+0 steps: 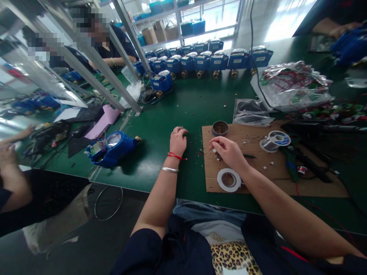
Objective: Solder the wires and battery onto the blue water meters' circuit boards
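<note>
My left hand (178, 142) lies on the green bench top, fingers loosely bent and apart, with nothing visible in them. Over the left edge of a cardboard sheet (210, 179), my right hand (228, 152) is closed in a pinch. Small white bits show by its fingertips, but what it grips, if anything, I cannot make out. Just beyond it stands a round tin (220, 128) with brown grainy contents. A white tape roll (229, 180) lies on the near side. To the left rests a blue meter (113, 147) with its circuit board exposed and a brass fitting.
On the right are a solder spool (275, 141), green-handled pliers (290, 164) and a foil-lined bundle of red wires (295, 82). Rows of blue meters (202, 61) line the far side. Metal posts (126, 91) rise at left. Co-workers sit left and far right.
</note>
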Demonstrator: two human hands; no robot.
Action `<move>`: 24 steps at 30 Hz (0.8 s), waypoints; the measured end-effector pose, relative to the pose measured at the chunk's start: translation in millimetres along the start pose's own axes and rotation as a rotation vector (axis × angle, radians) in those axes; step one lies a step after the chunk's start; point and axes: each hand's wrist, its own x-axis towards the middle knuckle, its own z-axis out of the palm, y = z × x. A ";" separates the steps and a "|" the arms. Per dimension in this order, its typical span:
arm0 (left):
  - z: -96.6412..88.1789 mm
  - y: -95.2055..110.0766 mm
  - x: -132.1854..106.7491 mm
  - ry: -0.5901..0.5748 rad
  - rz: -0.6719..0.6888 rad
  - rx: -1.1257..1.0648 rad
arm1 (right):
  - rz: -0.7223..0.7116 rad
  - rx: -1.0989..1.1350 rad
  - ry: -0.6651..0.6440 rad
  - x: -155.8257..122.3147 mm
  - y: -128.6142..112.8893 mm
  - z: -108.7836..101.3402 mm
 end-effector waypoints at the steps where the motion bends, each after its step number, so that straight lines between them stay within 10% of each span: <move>1: -0.5 -0.3 -0.2 0.035 -0.013 0.016 | -0.016 -0.012 -0.003 0.0 1.5 0.8; 7: -60.6 41.0 1.2 0.296 -0.017 -0.001 | -0.080 -0.065 0.013 0.2 4.4 1.6; 11: -106.8 69.5 -2.5 0.691 0.273 -0.132 | -0.125 -0.107 0.014 -1.1 1.0 0.3; 16: -87.5 30.9 -21.5 0.041 0.245 0.209 | -0.124 -0.103 0.025 -0.3 1.9 -1.0; 24: -68.3 -14.2 -12.5 -0.030 0.139 0.284 | -0.130 -0.093 0.007 1.6 8.4 2.2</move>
